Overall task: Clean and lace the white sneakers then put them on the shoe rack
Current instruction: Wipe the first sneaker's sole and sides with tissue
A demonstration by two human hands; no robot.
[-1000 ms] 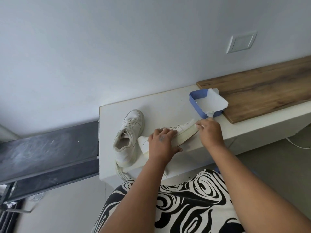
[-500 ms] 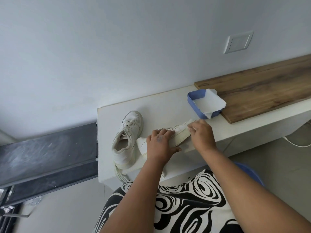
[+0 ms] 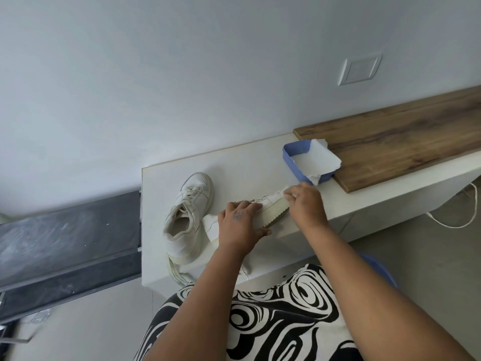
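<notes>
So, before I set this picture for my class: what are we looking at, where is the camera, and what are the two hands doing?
There is no machine here. A person wears a camera on the head, so the single view looks forward and down over their own arms and patterned clothing.

On the white counter stand two white sneakers. One laced sneaker rests upright and untouched. The other sneaker lies tipped on its side, ridged sole facing the person. The left hand holds it steady, fingers curled over it. The right hand pinches a small white wipe against the toe end, apparently cleaning.

Behind sits a blue tray with white paper in it, beside a wooden board.
</notes>
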